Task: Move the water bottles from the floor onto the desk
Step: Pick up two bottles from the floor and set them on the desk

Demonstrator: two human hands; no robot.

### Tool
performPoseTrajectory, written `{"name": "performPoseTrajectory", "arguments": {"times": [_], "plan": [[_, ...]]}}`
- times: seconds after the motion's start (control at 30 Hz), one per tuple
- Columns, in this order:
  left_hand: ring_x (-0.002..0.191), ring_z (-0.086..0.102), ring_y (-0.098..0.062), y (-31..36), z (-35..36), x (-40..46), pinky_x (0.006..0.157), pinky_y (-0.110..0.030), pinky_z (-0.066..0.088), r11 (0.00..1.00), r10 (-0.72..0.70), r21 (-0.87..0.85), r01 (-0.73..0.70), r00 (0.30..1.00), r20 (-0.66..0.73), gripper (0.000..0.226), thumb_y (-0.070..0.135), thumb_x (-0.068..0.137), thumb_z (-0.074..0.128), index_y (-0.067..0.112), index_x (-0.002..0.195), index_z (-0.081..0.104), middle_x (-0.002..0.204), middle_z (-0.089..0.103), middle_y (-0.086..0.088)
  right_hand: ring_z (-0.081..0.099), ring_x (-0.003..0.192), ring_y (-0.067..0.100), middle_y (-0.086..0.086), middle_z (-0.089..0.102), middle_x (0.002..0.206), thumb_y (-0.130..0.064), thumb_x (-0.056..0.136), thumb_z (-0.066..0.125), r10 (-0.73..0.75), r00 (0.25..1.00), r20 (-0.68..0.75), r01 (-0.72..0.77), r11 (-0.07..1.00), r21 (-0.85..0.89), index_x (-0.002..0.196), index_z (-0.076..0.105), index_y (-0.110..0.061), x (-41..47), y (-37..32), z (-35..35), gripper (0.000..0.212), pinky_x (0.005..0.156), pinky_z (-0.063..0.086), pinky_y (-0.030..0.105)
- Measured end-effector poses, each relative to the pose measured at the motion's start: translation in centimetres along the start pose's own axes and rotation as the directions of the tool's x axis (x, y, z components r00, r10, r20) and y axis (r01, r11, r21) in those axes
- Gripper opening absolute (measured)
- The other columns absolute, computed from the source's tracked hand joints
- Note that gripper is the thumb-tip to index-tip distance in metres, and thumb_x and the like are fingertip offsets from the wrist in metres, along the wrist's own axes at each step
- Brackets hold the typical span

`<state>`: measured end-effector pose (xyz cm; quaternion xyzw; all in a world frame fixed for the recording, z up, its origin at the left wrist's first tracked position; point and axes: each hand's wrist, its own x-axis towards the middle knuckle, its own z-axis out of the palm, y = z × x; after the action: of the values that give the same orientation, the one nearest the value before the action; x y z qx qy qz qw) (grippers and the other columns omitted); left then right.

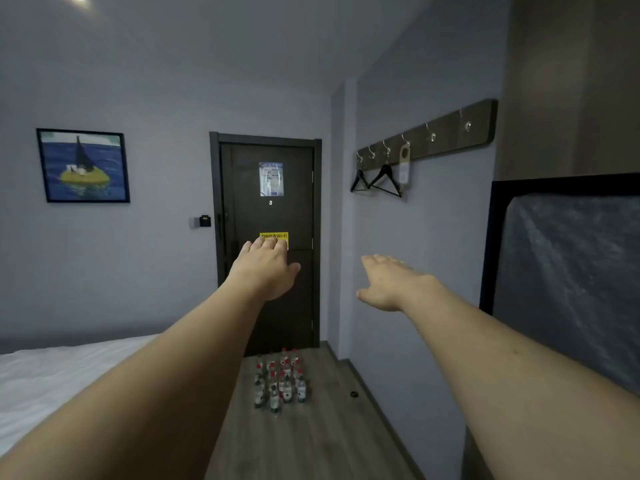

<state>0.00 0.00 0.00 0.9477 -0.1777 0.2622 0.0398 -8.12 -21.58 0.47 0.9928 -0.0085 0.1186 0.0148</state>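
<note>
Both hands were empty and spread, palms down, stretched out ahead: the left hand [265,268] in front of the dark door [270,289], the right hand [389,284] against the grey wall [415,237]. Far below them the water bottles [280,379] stood upright in a tight cluster on the wood floor [311,438], near the door. A white bed [52,379] edged the floor on the left. A small dark object [353,394] lay by the right wall, hangers [377,180] above it.
</note>
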Motion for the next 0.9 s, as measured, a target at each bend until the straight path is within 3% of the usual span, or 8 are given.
{"name": "performPoseTrajectory", "arguments": {"times": [0.37, 0.9], "plan": [[0.148, 0.025, -0.028, -4.4, 5.0, 3.4, 0.120, -0.046, 0.019, 0.997, -0.077, 0.007, 0.077, 0.994, 0.082, 0.064, 0.051, 0.100, 0.040, 0.015, 0.152, 0.032, 0.159, 0.033, -0.008, 0.022, 0.145, 0.030, 0.012, 0.023, 0.158, -0.038, 0.096, 0.053, -0.067, 0.997, 0.040, 0.064, 0.995, 0.081, 0.154, 0.012, -0.012, 7.2, -1.5, 3.2, 0.076, 0.118, 0.021, 0.040], [0.146, 0.027, -0.028, -18.8, 16.7, 16.2, 0.120, -0.045, 0.022, 0.999, -0.038, 0.002, 0.038, 0.986, 0.165, 0.059, 0.046, 0.102, 0.039, 0.015, 0.153, 0.031, 0.158, 0.034, -0.008, 0.017, 0.147, 0.028, 0.009, 0.017, 0.161, -0.036, 0.097, 0.053, -0.011, 0.996, 0.093, -0.007, 0.982, 0.190, 0.155, 0.008, -0.013, 25.8, -8.0, 11.4, 0.077, 0.119, 0.019, 0.039]]}}
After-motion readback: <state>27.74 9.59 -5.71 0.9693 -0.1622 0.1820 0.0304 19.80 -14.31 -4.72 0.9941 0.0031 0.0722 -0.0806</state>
